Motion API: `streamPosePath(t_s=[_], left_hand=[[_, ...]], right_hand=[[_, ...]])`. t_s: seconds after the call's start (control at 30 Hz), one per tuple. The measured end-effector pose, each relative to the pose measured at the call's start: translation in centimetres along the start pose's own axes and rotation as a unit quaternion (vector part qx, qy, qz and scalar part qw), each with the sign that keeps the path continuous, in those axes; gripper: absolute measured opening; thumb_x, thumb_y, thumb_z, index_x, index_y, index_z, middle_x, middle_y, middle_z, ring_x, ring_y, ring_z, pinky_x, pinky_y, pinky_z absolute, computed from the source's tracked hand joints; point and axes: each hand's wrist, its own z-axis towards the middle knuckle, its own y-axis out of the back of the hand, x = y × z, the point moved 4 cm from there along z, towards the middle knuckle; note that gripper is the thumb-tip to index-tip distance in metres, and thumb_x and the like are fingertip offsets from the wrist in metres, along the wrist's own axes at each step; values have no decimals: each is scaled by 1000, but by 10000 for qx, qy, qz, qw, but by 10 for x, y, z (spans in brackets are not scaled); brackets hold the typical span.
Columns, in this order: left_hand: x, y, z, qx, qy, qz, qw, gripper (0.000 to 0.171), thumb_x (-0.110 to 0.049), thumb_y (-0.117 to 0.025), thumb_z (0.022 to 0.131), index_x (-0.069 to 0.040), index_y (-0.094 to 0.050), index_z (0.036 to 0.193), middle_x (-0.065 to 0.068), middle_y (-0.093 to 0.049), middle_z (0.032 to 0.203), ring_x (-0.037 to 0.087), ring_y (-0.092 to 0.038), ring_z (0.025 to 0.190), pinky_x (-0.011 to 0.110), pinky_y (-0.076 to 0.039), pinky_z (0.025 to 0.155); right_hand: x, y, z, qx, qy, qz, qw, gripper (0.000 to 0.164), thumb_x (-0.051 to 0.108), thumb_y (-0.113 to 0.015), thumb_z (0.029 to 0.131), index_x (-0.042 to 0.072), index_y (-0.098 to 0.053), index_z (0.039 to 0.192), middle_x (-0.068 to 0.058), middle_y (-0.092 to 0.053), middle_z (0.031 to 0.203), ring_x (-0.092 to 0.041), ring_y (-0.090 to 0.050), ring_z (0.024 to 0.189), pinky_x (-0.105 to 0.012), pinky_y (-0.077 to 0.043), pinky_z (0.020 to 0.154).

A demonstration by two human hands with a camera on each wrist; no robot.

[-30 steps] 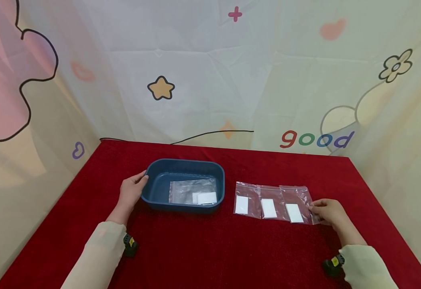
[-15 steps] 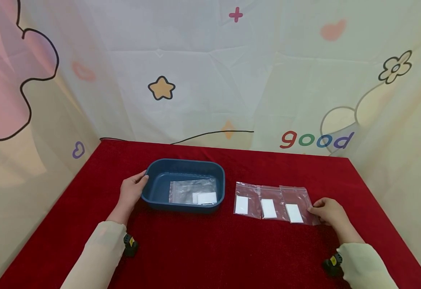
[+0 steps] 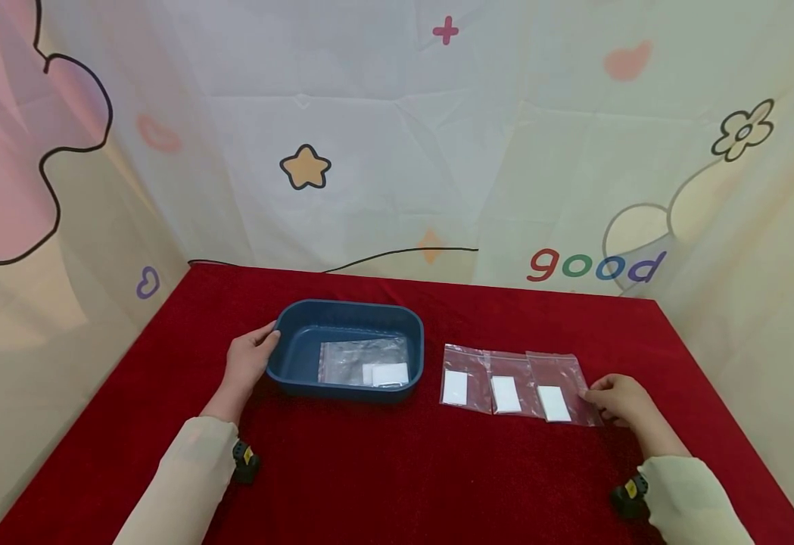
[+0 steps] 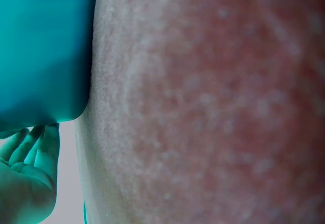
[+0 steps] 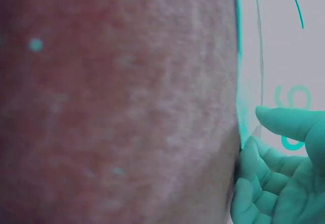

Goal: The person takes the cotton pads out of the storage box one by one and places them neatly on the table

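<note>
At the left end of a dark blue plastic basin point(image 3: 342, 306), my left hand point(image 3: 248, 362) grips the rim. The left wrist view shows fingers point(image 4: 45, 150) against the outside of the basin's end wall. Zip bags point(image 3: 365, 356) with white cards point(image 3: 391, 374) lie inside. To the right, three clear zip bags lie in a row: the left bag point(image 3: 461, 357), the middle bag point(image 3: 509, 363) and the right bag point(image 3: 555, 367), each with a white card. My right hand point(image 3: 624, 399) touches the right bag's edge, thumb and forefinger apart in the right wrist view.
Red cloth point(image 3: 383, 477) covers the table. A patterned curtain point(image 3: 397, 182) hangs behind it and along both sides. A black wrist camera point(image 3: 245, 462) shows on the left wrist and another black camera point(image 3: 630, 496) on the right.
The right hand has shifted slightly at the right bag's edge, its fingers a little looser on the plastic. The left hand, basin and bags have stayed in place.
</note>
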Motion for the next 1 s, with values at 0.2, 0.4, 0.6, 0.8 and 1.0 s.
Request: streamPosePath(t_s=[0.2, 0.4, 0.6, 0.8, 1.0], left_hand=[[-1, 0, 0, -34, 13, -11, 10000, 49, -22, -49, 109, -3, -44, 153, 19, -42, 161, 35, -40, 150, 49, -41, 120], [1, 0, 2, -27, 31, 53, 10000, 49, -23, -48, 109, -4, -44, 154, 19, -42, 161, 35, -41, 150, 49, -42, 120], [1, 1, 2, -21, 63, 83, 9999, 49, -23, -48, 109, -4, -44, 154, 19, -41, 161, 35, -42, 149, 50, -42, 119], [1, 0, 1, -32, 58, 93, 9999, 49, -23, -48, 109, -4, -44, 154, 19, -42, 161, 35, -42, 149, 49, -43, 119], [2, 0, 2, 0, 41, 89, 10000, 49, -23, -48, 109, -4, -44, 154, 19, -42, 161, 35, -44, 148, 50, -43, 118]], right_hand=[[1, 9, 2, 56, -10, -26, 10000, 46, 28, -51, 105, -16, -57, 118, -17, -67, 89, -22, -65, 81, -36, -57, 68], [3, 24, 3, 50, 184, 96, 9998, 56, 34, -45, 109, -19, -50, 128, -26, -67, 103, -24, -64, 90, -37, -61, 75], [12, 29, 2, 137, 539, 432, 9975, 63, 38, -42, 110, -16, -43, 141, -39, -58, 130, -32, -66, 107, -33, -63, 84], [27, 33, 4, 198, 790, 888, 9927, 64, 41, -41, 110, -11, -40, 148, -33, -57, 137, -17, -66, 106, -20, -59, 84], [57, 39, 9, 337, 1046, 1142, 9874, 64, 42, -41, 110, -10, -43, 147, 8, -69, 108, -4, -64, 96, -19, -58, 83]])
